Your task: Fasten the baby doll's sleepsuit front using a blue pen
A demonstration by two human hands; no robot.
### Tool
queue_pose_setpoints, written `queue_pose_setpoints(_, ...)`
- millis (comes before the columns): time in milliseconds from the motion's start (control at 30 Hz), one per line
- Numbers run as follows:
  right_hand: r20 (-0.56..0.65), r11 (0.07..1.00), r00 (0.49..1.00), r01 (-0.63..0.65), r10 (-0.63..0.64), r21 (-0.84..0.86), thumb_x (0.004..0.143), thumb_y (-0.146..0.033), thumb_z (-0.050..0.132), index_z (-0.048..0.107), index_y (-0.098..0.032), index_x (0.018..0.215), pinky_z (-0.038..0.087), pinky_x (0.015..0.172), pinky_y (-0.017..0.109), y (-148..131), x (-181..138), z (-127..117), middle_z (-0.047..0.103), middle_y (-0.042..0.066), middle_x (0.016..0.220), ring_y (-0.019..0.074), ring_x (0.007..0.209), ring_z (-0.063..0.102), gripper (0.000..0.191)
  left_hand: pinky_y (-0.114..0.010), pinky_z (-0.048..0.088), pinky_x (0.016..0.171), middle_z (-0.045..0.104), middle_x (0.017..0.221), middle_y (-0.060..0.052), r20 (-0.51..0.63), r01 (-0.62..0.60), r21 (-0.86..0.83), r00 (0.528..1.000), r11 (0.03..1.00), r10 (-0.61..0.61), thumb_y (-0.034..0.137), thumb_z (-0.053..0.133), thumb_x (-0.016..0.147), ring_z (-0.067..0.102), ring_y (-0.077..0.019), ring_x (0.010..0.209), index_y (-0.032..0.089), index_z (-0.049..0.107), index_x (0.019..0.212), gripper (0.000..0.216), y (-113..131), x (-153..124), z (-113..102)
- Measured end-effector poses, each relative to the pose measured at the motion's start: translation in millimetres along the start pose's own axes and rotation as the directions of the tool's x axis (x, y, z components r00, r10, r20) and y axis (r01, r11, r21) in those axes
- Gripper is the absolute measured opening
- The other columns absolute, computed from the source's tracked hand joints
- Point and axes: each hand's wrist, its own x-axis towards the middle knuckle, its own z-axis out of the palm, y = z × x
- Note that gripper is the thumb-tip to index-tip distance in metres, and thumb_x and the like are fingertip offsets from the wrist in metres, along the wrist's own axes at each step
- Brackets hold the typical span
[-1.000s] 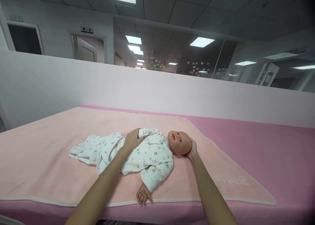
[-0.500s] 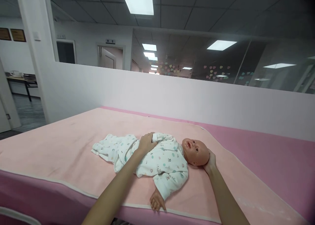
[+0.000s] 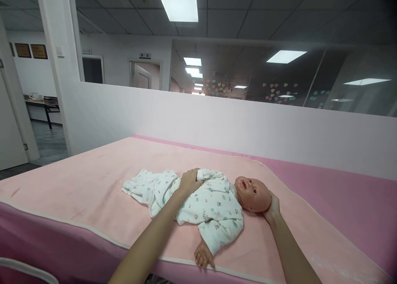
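Observation:
A baby doll (image 3: 211, 207) in a white printed top and trousers lies face up on the pink bed cover, its head to the right. My left hand (image 3: 190, 183) curls over the doll's middle, against the cuff of its far sleeve; the doll's far hand is hidden there. Under the crown of the doll's head (image 3: 253, 194), my right hand (image 3: 273, 207) is cupped, with most of its fingers out of sight. The doll's near arm stretches toward the front edge, its bare hand (image 3: 204, 254) resting by the cover's white trim.
The padded bed (image 3: 77, 176) has a light pink cover over darker pink. Behind it runs a low white wall (image 3: 198, 118) with glass above. At the left stand a doorway and a table (image 3: 41, 104) in the room beyond.
The whole view has shifted slightly, so the scene sits a little further right. Both hands keep their places on the doll, which lies as before.

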Motion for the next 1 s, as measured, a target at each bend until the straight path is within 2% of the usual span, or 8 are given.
queue_pose_setpoints(400,-0.007,0.999,1.0,-0.025,0.025,0.042,0.065,-0.03,0.046,0.06,-0.015,0.094,0.043,0.086,0.048,-0.5,-1.3,2.6,0.063,0.011,0.099,0.029,0.09,0.058,0.035,-0.03,0.038,0.077,0.058,0.104,-0.004,-0.031,-0.019,-0.01,0.999,1.0,0.019,0.041,0.046,0.074,0.051,-0.0218,0.095,0.024,0.046,0.11,0.04,-0.5,-0.5,0.1)
queue_pose_setpoints(667,-0.004,1.0,1.0,-0.003,0.003,0.017,0.066,-0.03,0.044,0.061,-0.014,0.09,0.041,0.089,0.049,0.0,-5.9,5.6,0.063,0.011,0.097,0.029,0.094,0.057,0.034,-0.03,0.037,0.079,0.058,0.106,-0.005,-0.01,0.001,-0.031,1.0,1.0,-0.002,0.042,0.046,0.075,0.051,-0.0222,0.097,0.022,0.046,0.111,0.042,1.0,-2.0,-2.0)
queue_pose_setpoints(1000,0.009,0.999,1.0,-0.027,0.026,0.047,0.066,-0.03,0.046,0.061,-0.013,0.092,0.045,0.085,0.046,0.7,-2.6,2.2,0.064,0.011,0.097,0.0292,0.091,0.058,0.035,-0.03,0.038,0.077,0.058,0.105,-0.004,-0.012,0.003,-0.015,1.0,1.0,-0.003,0.039,0.046,0.074,0.052,-0.0223,0.096,0.024,0.046,0.111,0.04,-0.4,-1.3,-0.9)
